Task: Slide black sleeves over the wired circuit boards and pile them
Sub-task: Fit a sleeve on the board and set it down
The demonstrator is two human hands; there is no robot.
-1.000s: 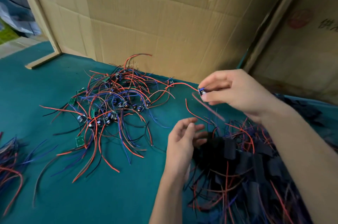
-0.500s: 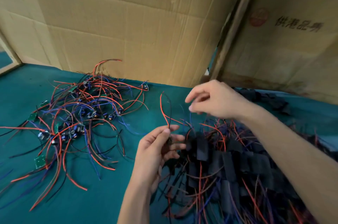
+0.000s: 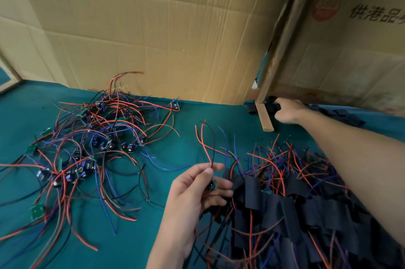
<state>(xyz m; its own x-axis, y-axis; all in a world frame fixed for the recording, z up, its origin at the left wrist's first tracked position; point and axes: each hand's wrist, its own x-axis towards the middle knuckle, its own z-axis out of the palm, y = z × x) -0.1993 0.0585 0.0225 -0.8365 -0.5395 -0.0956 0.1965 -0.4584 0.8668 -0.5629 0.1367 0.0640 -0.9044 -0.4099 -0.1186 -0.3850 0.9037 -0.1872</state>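
Left hand [image 3: 195, 189]: pinches one bare wired circuit board [image 3: 213, 185], leads rising above the grip. Right hand [image 3: 288, 111]: far beyond it, fingers curled on loose black sleeves [image 3: 271, 106] beside a wooden strip [image 3: 266, 118]; grasp partly hidden. Advice: bunch the leads, feed them through first. Sleeved pile [image 3: 295, 203]: just right of the grip. Unsleeved boards [image 3: 87, 148]: left. Surface: teal cloth [image 3: 171, 154]; cardboard wall [image 3: 153, 27] behind.

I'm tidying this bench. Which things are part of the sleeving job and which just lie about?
Job:
left hand holding a wired board
right hand at loose sleeves
bare boards
sleeved pile

Lying about:
cardboard
wooden strip
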